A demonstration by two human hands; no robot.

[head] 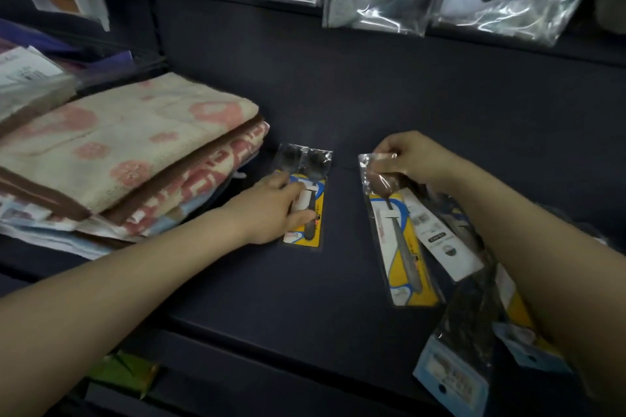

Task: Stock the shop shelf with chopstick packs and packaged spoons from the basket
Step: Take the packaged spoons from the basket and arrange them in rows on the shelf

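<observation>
No print is legible; the spoon pack (422, 228) label's barcode is too blurred.

You've got both forearms bare right up to the frame edge, no sleeves or cuffs showing. Left hand (271, 210) & right hand (411, 154), the two either side of the shelf (271, 281) middle: no gloves, no rings, no watch or wristband on either wrist. Nails short and plain as far as visible; fingertips too blurred for more
</observation>
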